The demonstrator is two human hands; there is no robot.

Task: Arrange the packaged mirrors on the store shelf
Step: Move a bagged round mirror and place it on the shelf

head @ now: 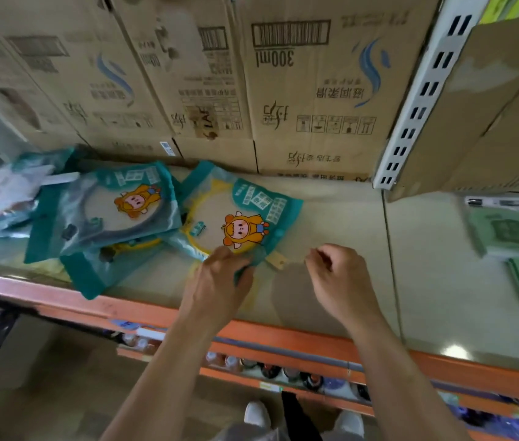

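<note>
Left hand (pixel 220 278) pinches yellow mirror pack (pixel 236 218) by its corner; right hand (pixel 337 275) curls beside, seemingly empty.

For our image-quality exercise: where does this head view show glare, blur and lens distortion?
Head view: a glare spot on the shelf near its right front edge; the leftmost mirror packets smear with blur; the slotted upright leans, wide-angle distortion.

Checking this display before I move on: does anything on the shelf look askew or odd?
Yes. The yellow-rimmed pack that the left hand grips lies diagonally, the dark-rimmed pack overlaps another pack beneath it, and the far-left pile is heaped, so nothing lines up. The cardboard boxes behind have upside-down print.
</note>
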